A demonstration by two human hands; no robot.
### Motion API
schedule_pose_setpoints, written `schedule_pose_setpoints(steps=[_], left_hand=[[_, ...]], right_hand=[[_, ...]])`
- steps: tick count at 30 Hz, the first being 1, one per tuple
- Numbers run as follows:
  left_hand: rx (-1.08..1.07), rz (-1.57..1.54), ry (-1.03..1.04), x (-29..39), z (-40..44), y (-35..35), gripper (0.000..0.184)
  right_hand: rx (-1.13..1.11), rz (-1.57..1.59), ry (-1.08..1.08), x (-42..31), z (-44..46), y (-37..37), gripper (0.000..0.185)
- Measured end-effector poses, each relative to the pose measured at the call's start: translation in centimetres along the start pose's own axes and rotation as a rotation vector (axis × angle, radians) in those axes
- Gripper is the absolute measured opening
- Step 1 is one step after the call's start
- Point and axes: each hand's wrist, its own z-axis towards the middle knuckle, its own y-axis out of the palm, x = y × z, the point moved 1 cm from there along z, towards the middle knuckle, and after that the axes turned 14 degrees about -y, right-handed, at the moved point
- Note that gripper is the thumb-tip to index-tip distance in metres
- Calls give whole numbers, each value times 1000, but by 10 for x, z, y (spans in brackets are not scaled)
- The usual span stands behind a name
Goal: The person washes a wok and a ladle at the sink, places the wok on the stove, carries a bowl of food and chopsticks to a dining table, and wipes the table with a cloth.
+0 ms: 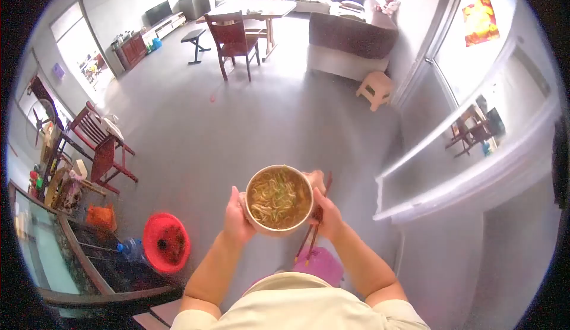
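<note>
Head | bowl [278, 231] in both hands [239, 219] | grey floor [237, 122] | chair [231, 38] at table [261, 8]

The bowl [278, 232] is resting between the left hand [239, 218] and the right hand [326, 211], with noodles [274, 197] lying in it. Chopsticks [312, 244] are slanting down from the right hand. To the left, a basin [163, 219] is standing just beside a bottle [131, 250]. Ahead, a chair [228, 37] is standing before a table [276, 10]; a sofa [353, 36] is standing to their right, with a stool [376, 88] standing near it.
</note>
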Motion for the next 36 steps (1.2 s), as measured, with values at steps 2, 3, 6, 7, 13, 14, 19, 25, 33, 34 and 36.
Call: schedule_pose_setpoints(steps=[2,3,6,7,13,14,19,25,33,34,36], left_hand=[[-5,10,32,23,38,1,69],[-11,26,42,34,53,-2,69],[23,32,85,72,107,9,69],[53,26,93,83,122,13,69],[132,-61,159,144,232,36,65],[148,-77,163,156,249,44,65],[40,-45,155,232,335,50,66],[5,-47,60,332,460,63,67],[19,18,68,462,618,83,66],[25,25,85,478,639,82,67],[32,40,123,509,679,82,67]], right_hand=[[-19,-36,17,-17,47,-3,32],[-28,-45,26,-22,67,-3,33],[11,-86,79,-45,136,-1,32],[5,-91,99,-52,158,-3,31],[-42,-128,146,-119,284,-5,29],[-53,-121,144,-130,304,-3,29],[14,-119,143,-151,409,1,28],[-4,-95,98,-186,558,-7,27],[12,-66,88,-240,748,2,28],[9,-66,93,-247,774,5,28],[-1,-69,100,-263,826,12,28]])
